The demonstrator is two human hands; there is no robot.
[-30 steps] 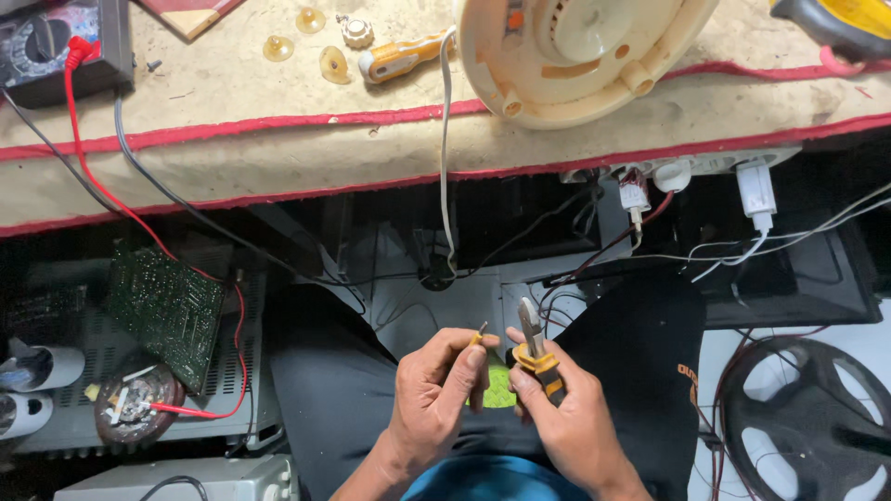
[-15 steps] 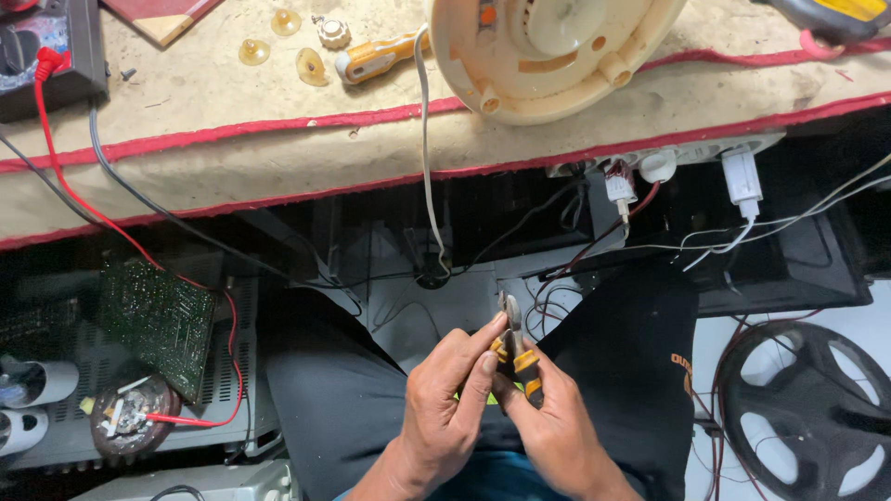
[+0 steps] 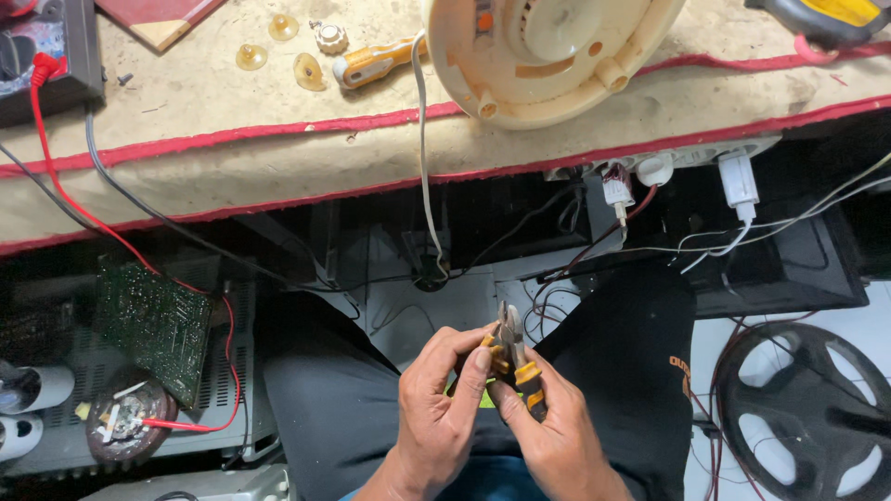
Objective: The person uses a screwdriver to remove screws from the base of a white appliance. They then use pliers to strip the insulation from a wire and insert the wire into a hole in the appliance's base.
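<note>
Both hands meet over the lap below the bench (image 3: 278, 176), the right hand (image 3: 557, 436) with fingers clamped on the upright pliers (image 3: 515, 357), the left hand (image 3: 441, 417) curled inward, thumb and fingertips pinched beside the pliers' handles.

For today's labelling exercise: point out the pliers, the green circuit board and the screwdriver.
pliers (image 3: 510, 336), head view, on the metal jaws above the hands.
green circuit board (image 3: 153, 320), head view, on its middle.
screwdriver (image 3: 371, 63), head view, on its orange-and-white handle.

Pliers (image 3: 516, 357) handles mostly hidden by fingers (image 3: 473, 366); yellow-green piece unidentifiable.
</note>
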